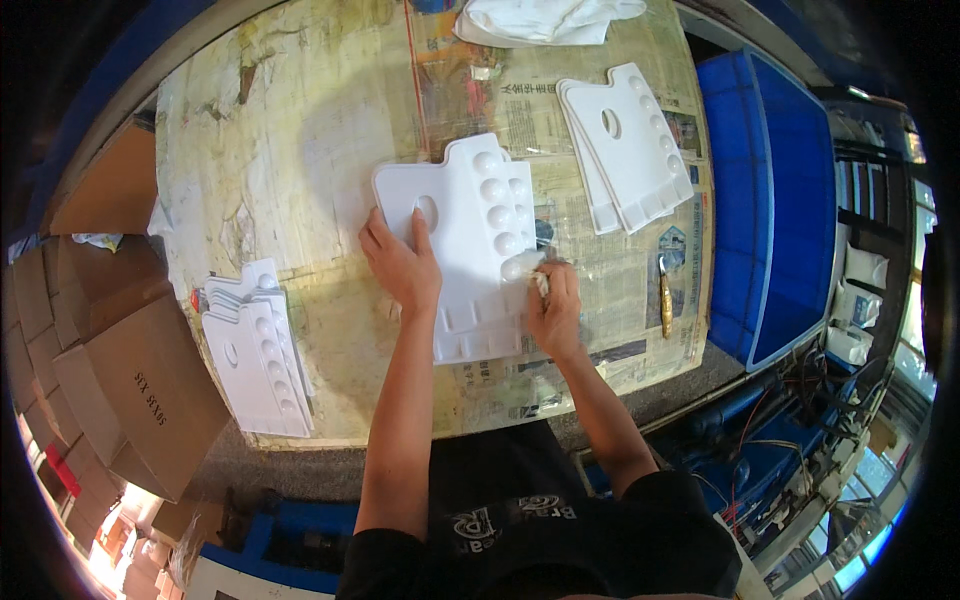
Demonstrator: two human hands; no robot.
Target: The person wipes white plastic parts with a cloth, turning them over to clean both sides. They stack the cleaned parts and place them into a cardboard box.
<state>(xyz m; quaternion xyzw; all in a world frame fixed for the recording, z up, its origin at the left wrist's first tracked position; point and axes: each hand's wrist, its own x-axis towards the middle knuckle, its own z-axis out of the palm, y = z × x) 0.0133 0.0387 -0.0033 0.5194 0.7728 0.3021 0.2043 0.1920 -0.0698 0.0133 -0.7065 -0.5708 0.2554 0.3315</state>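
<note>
"Head view: where do I find the paint palette (458, 255)?"

"I have it mid-frame, thumb hole toward its left, round wells down its right side, a second palette (480, 347) showing beneath."

"And the grips?"

"I see the left hand (408, 268) holding the palette's left side, thumb by the hole, fingers at the edge. The right hand (556, 308) is closed around a pale wad (524, 264), blurred, at the wells."

"What's around them?"

"On the table (280, 200), I get a palette stack (248, 375) at lower left of the frame, more palettes (630, 155) at upper right, and a gold-handled tool (666, 300) right of centre. A blue crate (757, 130) stands at far right."
</note>
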